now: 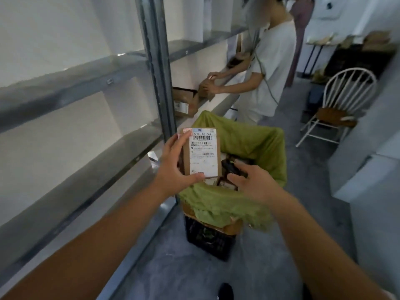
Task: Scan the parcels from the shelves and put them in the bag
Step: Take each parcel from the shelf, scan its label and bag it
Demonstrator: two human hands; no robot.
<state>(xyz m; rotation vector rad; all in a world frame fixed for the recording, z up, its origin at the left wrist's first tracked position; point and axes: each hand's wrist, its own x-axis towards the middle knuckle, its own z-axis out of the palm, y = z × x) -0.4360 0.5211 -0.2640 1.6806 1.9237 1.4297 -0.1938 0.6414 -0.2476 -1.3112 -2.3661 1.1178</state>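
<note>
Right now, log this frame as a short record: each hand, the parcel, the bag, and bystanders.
left hand: grips the parcel, label facing the camera
right hand: holds a dark scanner beside the parcel
bag: green, open, parcels inside, directly below the hands
bystander: handling a box at the shelf

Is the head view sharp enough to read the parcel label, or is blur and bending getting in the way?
Head view: label big digits and barcode legible, fine print smeared; shelves bow from wide-angle distortion; dim, even light, no glare on the label.

Both hands (pixel 173 167) forward, fingers curled.
</note>
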